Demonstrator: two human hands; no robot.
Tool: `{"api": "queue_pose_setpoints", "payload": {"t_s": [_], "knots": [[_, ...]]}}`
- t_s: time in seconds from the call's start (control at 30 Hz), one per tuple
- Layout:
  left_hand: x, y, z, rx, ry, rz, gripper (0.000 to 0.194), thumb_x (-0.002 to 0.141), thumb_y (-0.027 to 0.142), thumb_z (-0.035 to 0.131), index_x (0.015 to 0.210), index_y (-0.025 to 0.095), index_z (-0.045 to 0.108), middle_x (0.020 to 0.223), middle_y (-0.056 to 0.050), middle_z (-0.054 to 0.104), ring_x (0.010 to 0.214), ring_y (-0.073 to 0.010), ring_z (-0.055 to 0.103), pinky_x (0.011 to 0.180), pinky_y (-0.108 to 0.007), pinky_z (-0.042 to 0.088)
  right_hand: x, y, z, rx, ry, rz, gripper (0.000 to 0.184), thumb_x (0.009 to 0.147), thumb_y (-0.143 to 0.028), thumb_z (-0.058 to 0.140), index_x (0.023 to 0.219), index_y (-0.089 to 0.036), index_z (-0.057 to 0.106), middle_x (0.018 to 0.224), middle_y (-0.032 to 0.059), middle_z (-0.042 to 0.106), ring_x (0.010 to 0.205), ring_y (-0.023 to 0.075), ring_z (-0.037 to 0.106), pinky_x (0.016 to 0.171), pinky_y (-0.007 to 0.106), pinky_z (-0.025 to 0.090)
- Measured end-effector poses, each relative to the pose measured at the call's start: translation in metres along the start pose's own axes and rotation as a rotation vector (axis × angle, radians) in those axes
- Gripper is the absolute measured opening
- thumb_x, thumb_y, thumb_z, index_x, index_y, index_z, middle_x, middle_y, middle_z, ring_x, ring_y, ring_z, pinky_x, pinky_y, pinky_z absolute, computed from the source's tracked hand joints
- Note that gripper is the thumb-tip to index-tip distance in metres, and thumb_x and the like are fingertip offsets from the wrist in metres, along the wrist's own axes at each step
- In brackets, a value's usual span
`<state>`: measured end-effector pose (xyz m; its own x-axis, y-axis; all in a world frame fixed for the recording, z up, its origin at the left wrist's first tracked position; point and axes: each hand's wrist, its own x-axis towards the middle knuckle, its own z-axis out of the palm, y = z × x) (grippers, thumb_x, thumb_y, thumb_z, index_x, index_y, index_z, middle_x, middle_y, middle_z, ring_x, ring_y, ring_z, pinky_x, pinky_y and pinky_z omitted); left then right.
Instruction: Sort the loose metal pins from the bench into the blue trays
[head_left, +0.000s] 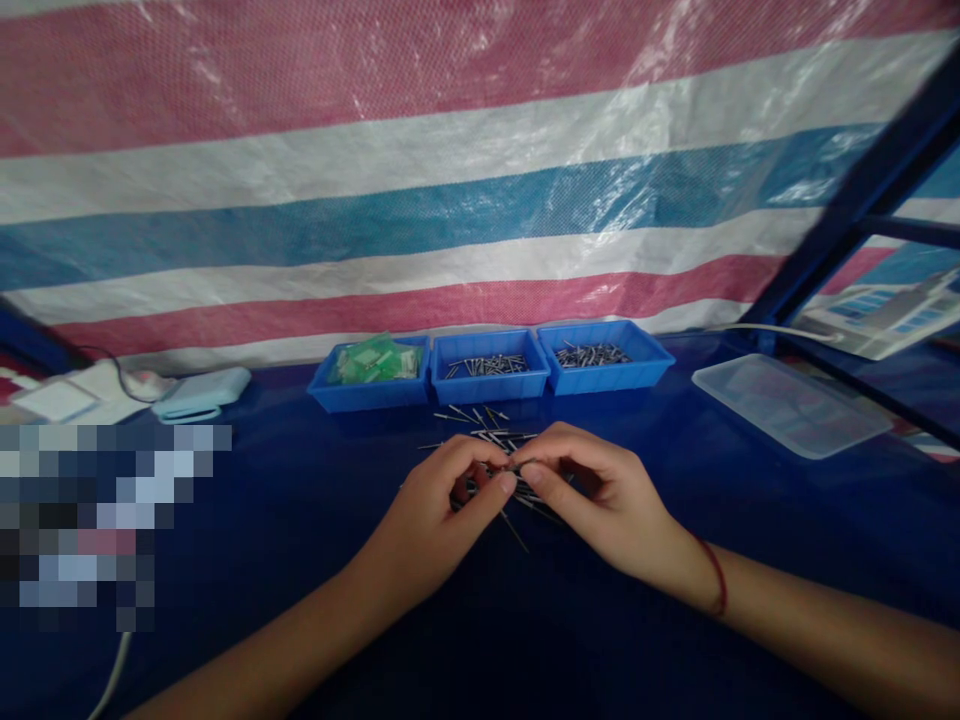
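head view: left hand (pixel 442 495) and right hand (pixel 611 490) pinched nearly closed, both on a small metal piece (pixel 517 468), over loose pins (pixel 501 437); three blue bins (pixel 491 389) behind.

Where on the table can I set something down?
Bare table lies between the left hand and the left bin, and between the right hand and the plastic lid. It's crowded with loose pins beneath and just beyond the hands.

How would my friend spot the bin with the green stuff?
Find the big striped tarp; in front of it, three blue bins stand in a row. It's the leftmost bin. Only it holds green packets; its neighbours hold thin metal pins.
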<state>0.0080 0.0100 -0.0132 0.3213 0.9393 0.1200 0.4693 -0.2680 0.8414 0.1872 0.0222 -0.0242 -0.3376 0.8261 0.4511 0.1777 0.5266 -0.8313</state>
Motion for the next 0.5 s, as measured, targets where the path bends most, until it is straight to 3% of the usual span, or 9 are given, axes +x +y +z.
{"api": "queue_pose_setpoints", "payload": {"t_s": [0.5], "knots": [[-0.0016, 0.0095, -0.0028, 0.086, 0.12, 0.055, 0.006, 0.083, 0.025, 0.053, 0.086, 0.02, 0.054, 0.081, 0.0, 0.06, 0.072, -0.0142, 0.057, 0.066, -0.027, 0.045, 0.0001, 0.0033, 0.0031, -0.079, -0.021, -0.028, 0.008, 0.084, -0.019, 0.054, 0.085, -0.019, 0.062, 0.076, 0.0027, 0.061, 0.067, 0.0129, 0.057, 0.059, 0.027, 0.047]]}}
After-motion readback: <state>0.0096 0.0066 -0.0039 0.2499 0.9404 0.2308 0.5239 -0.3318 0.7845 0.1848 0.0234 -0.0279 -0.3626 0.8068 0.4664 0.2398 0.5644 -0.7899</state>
